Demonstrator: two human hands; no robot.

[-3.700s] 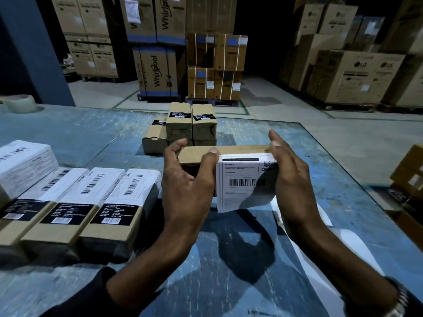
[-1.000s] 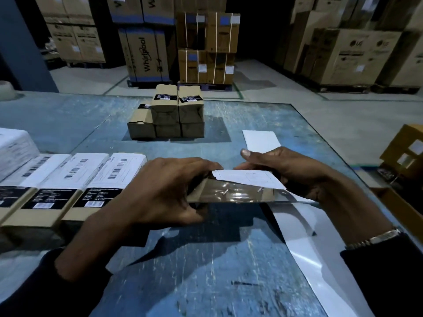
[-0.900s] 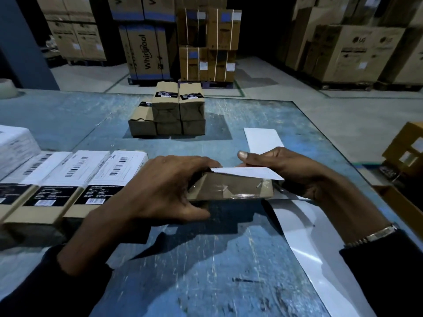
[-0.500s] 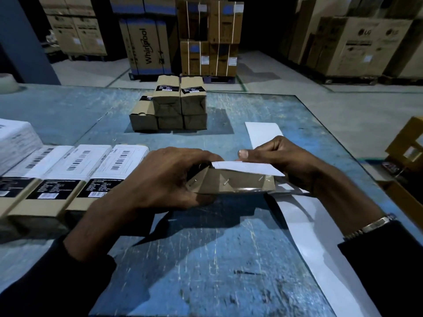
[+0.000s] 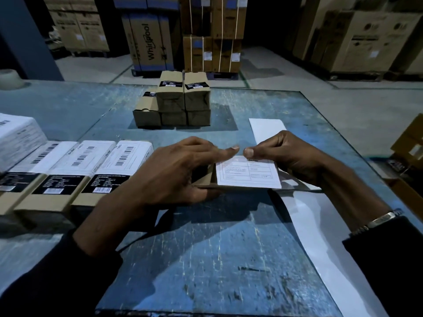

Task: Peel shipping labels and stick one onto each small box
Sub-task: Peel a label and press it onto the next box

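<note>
with the left hand [image 5: 174,172] curled around the small box [image 5: 207,179] above the table [image 5: 206,259] and the right hand [image 5: 288,156] pinching its far edge, the white shipping label [image 5: 248,172] could wrinkle if smoothed unevenly.
</note>
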